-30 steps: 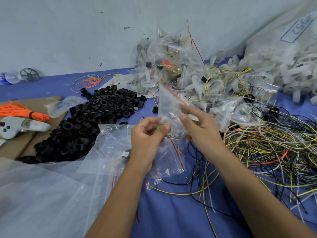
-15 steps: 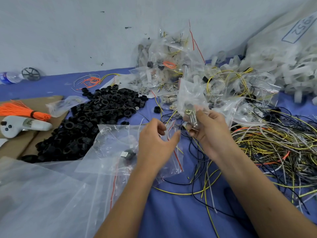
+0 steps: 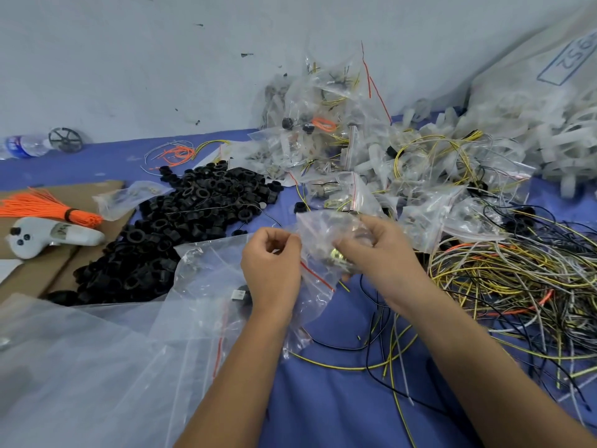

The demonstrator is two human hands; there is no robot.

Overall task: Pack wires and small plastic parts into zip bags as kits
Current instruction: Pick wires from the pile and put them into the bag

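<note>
Hands: left (image 3: pixel 274 263) and right (image 3: pixel 371 250) both pinching small clear red-striped zip bag (image 3: pixel 326 240); contents blurred, possibly metal part. Advise: pinch opposite lips, spread mouth wide before loading.

Scuffed grey-white wall (image 3: pixel 135 66), blue cloth surface (image 3: pixel 323 399) — even, soft light

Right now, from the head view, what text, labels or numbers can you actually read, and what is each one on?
"Z96Z" or similar, upside down inside a blue box outline: printed on the big white sack at top right; the characters run off the frame edge, so the reading is uncertain.
Blue label on the water bottle at far left: too small and blurred to read.
Dark mark on the white handheld tool: blurred, unreadable.
Zip bag in the hands: no print visible.
</note>
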